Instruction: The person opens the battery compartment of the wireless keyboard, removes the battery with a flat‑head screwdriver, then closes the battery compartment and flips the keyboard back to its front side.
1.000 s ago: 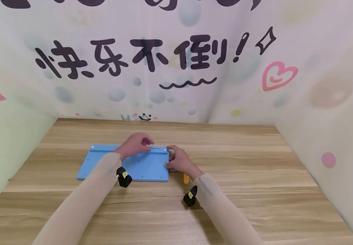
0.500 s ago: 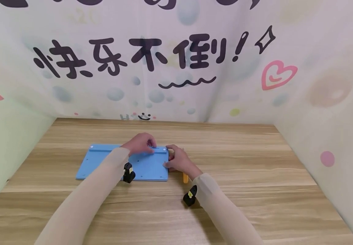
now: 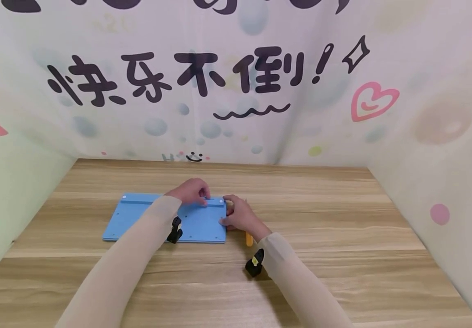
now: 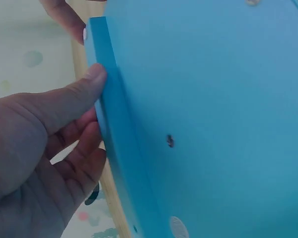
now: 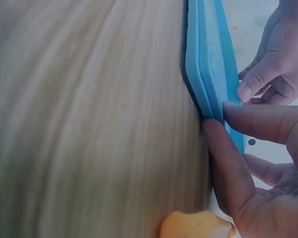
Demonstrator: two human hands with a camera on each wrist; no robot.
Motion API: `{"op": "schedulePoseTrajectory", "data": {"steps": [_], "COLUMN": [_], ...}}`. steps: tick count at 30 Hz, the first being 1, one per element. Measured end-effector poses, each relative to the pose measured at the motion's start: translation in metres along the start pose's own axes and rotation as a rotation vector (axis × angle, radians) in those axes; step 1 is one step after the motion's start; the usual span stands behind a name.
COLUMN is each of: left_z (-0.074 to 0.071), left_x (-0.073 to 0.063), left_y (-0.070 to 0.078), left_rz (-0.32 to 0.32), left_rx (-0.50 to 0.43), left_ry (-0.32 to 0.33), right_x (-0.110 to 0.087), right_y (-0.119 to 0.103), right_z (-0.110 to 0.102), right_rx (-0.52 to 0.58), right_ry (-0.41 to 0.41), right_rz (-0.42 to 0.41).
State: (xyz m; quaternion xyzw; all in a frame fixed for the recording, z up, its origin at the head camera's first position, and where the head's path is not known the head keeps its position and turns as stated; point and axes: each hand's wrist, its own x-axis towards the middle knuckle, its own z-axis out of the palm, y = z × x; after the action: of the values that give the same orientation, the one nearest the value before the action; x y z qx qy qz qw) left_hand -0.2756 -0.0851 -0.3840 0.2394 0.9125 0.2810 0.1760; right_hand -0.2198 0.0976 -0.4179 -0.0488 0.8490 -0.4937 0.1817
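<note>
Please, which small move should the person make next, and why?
Perhaps a gentle pull on the raised bar with the left hand: its thumb and curled fingers bear on the bar, while the right hand holds the right end of the blue keyboard, which should limit shifting.

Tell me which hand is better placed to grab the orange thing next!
Probably the right hand: the orange thing lies close beside it. The left hand is farther away, and both touch the blue board.
</note>
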Motion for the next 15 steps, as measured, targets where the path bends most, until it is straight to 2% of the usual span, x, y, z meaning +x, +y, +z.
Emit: {"op": "schedulePoseTrajectory", "data": {"steps": [5,15], "left_z": [0.0000,0.0018], "left_x": [0.0025,0.0059], "left_y": [0.0018,-0.0069], "left_rz": [-0.032,0.000], "left_rx": [0.015,-0.014], "left_ry": [-0.034,-0.064], "right_x": [-0.0003,-0.0007], "right_y": [-0.0004,-0.0003], "right_z": [-0.0001,-0.0001], "right_rx": [-0.005,-0.012], "right_ry": [-0.002,-0.003], "right_rz": [-0.003,0.003]}}
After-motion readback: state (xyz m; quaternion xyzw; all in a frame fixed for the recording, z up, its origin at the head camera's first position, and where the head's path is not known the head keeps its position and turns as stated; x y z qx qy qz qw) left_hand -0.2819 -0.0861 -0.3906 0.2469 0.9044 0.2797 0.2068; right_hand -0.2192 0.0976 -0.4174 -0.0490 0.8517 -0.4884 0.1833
